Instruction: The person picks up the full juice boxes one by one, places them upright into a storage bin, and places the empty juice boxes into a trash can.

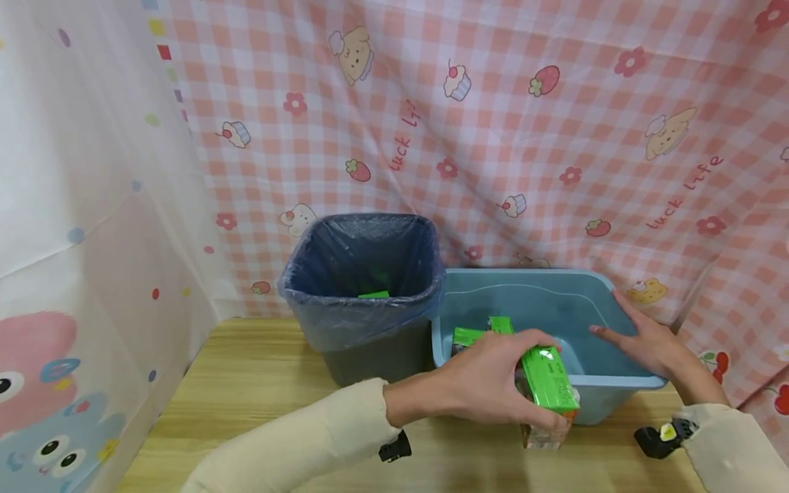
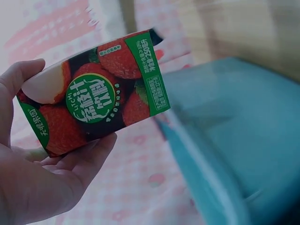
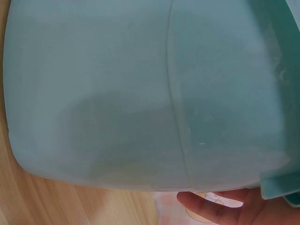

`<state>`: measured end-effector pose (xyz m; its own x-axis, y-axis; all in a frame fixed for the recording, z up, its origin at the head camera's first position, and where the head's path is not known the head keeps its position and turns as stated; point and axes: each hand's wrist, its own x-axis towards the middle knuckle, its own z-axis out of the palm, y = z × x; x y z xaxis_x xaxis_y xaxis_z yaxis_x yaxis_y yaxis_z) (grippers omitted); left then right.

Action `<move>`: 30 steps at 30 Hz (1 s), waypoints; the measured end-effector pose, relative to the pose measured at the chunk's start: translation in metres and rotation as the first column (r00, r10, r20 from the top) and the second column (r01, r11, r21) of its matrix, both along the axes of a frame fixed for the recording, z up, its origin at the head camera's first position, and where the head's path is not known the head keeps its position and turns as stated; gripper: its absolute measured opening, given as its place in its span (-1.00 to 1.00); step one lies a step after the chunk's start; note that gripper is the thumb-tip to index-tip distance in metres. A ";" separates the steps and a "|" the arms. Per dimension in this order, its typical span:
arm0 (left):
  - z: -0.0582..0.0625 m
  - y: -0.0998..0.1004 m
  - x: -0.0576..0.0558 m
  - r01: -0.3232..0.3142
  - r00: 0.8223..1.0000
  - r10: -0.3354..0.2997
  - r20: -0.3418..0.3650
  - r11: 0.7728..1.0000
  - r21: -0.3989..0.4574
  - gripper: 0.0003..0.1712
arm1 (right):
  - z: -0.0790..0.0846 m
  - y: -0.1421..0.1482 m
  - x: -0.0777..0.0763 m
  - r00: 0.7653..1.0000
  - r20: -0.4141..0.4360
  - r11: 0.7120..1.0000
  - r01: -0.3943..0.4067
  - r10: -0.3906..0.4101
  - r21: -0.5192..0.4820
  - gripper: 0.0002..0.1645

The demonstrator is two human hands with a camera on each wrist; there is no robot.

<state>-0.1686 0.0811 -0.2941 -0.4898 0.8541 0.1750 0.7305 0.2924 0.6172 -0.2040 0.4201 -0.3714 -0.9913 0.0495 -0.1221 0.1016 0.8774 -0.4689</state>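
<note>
My left hand (image 1: 477,383) grips a litchi juice carton (image 1: 550,383) with a green top, above the front rim of a blue plastic basin (image 1: 511,275). In the left wrist view the litchi pictures on the carton (image 2: 131,65) face the camera, thumb on one side and fingers on the other. My right hand (image 1: 653,349) holds the basin's right rim, thumb over the inside and fingers along the outside. Two more green-topped pieces, a near carton (image 1: 467,337) and one behind it (image 1: 501,324), show inside the basin, partly hidden by my left hand.
Left of the basin stands a dark bin (image 1: 370,363) lined with a bluish plastic bag (image 1: 364,311); a bit of a green item (image 1: 374,295) shows inside. Both containers sit on a wooden table (image 1: 246,397). A pink checked curtain (image 1: 394,137) hangs close behind them.
</note>
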 end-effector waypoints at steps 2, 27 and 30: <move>0.008 0.001 -0.004 -0.008 1.000 0.008 0.014 1.000 0.029 -0.21 | 0.000 0.000 0.000 1.000 -0.003 1.000 0.000 0.000 -0.003 0.20; 0.033 0.037 -0.066 -0.165 0.983 0.154 0.097 0.978 0.126 -0.18 | 0.000 0.001 -0.001 1.000 0.016 0.999 0.023 -0.023 -0.030 0.22; 0.031 0.042 -0.076 -0.195 0.979 0.185 0.087 0.972 0.128 -0.24 | -0.001 0.001 -0.001 1.000 0.008 1.000 0.021 -0.020 -0.022 0.21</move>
